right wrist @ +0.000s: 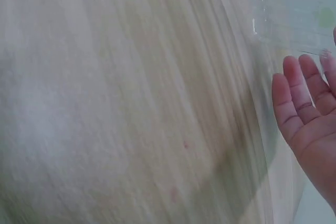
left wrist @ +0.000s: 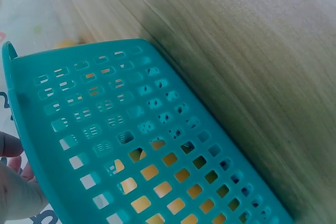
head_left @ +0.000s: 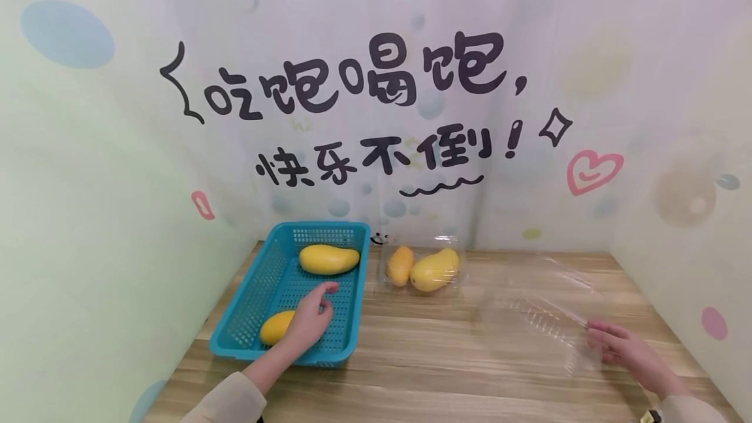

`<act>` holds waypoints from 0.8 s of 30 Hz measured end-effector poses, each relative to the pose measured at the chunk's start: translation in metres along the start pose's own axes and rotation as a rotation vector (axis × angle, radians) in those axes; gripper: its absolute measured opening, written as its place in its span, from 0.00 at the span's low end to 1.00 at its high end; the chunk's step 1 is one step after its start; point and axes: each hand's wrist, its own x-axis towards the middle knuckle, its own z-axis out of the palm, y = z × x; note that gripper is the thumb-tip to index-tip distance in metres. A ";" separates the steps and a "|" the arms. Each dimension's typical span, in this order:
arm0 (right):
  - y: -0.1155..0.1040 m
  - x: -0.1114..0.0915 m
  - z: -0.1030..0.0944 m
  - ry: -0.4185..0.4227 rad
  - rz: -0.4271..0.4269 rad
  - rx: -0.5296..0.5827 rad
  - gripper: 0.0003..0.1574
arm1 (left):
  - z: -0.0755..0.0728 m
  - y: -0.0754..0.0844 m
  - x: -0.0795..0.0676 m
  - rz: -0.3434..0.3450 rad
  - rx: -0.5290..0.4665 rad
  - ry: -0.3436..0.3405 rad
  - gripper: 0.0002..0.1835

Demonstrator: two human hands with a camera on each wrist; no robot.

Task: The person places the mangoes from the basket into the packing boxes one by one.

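Note:
My left hand point(head_left: 313, 318) is over the teal basket point(head_left: 363, 279), its fingers loosely bent with nothing between them. Inside the basket, one yellow mango point(head_left: 329, 260) lies near the far end and another mango point(head_left: 275, 328) sits at the near end, partly covered by the hand. The left wrist view looks at the perforated basket wall point(left wrist: 79, 72), with part of the left hand point(left wrist: 18, 195) beyond the rim. On the right, my right hand point(head_left: 625, 348) pinches the edge of an open clear plastic box point(head_left: 534, 315); in the right wrist view its other fingers point(right wrist: 302, 85) are extended.
Behind, to the right of the basket, a clear plastic box point(head_left: 461, 279) contains two mangoes point(head_left: 435, 271). The wooden table point(head_left: 423, 358) meets a printed curtain wall point(head_left: 529, 214) at the back, with similar walls at both sides.

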 end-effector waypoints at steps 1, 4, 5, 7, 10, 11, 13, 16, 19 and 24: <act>0.000 0.000 0.001 0.013 -0.005 0.002 0.23 | 0.000 -0.001 0.000 0.002 0.002 -0.002 0.20; -0.001 0.000 0.005 0.076 -0.014 -0.024 0.21 | 0.002 -0.002 0.000 0.003 0.004 -0.007 0.20; -0.001 0.001 0.007 0.101 -0.015 -0.028 0.20 | 0.002 -0.002 0.000 0.004 0.007 -0.009 0.20; -0.002 0.002 0.010 0.149 -0.018 -0.040 0.17 | 0.003 -0.003 -0.001 0.006 0.009 -0.015 0.19; -0.003 0.003 0.015 0.213 -0.009 -0.048 0.15 | 0.003 -0.004 -0.001 0.008 0.012 -0.023 0.19; -0.004 0.003 0.016 0.235 -0.003 -0.049 0.14 | 0.003 -0.004 -0.001 0.008 0.010 -0.024 0.19; -0.004 0.003 0.020 0.271 0.000 -0.056 0.14 | 0.003 -0.004 -0.002 0.006 0.006 -0.022 0.19; -0.003 0.003 0.025 0.299 -0.026 -0.027 0.13 | 0.003 -0.004 -0.002 0.004 0.001 -0.018 0.19; -0.003 0.005 0.031 0.315 -0.052 -0.005 0.14 | 0.003 -0.004 -0.002 0.001 0.004 -0.017 0.19; -0.005 0.011 0.043 0.333 -0.061 0.000 0.14 | 0.004 -0.002 -0.003 0.005 0.015 -0.024 0.18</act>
